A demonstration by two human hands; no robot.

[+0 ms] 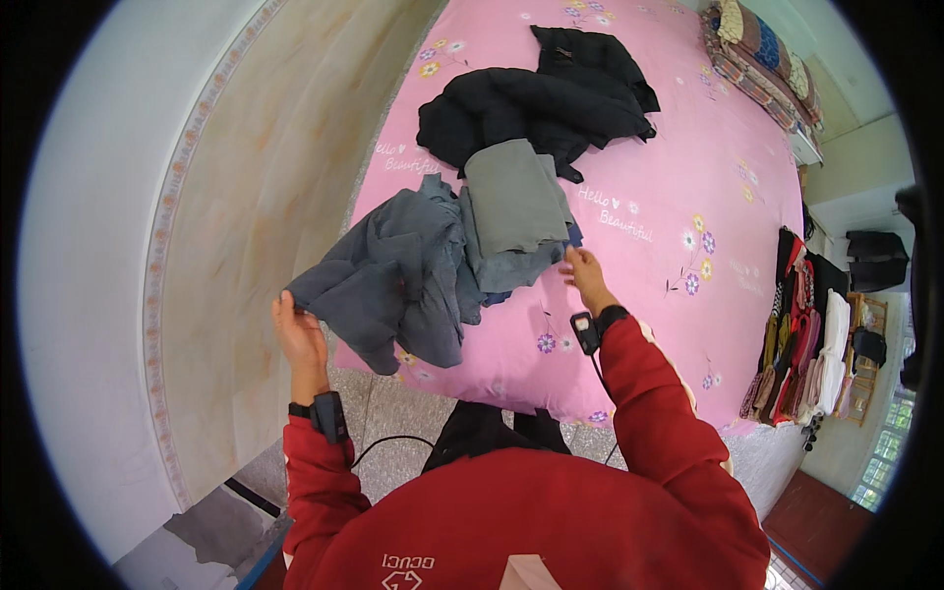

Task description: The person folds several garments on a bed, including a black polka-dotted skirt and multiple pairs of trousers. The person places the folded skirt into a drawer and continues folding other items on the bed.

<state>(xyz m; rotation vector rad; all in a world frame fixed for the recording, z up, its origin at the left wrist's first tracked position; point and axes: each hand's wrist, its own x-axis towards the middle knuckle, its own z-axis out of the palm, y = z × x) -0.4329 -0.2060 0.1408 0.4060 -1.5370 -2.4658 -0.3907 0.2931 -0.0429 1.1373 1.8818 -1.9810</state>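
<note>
A crumpled dark grey-blue garment [369,273] lies loosely spread at the bed's left edge. My left hand [301,335] has its fingers at the garment's outer left corner, gripping the cloth there. Beside it is a stack of folded clothes, with a folded grey-green garment [512,199] on top and a blue-grey folded piece [516,269] beneath. A bit of navy cloth [575,234] peeks out at the stack's right side. My right hand [588,276] is just by that corner with fingers apart; whether the fingertips touch the cloth is unclear.
Black padded jackets [531,103] lie behind the stack on the pink flowered bedsheet [627,310]. A wall [251,221] runs along the bed's left side. Folded bedding [767,66] sits far right, and hanging clothes [800,324] line the right edge. A cable [394,438] hangs near my left wrist.
</note>
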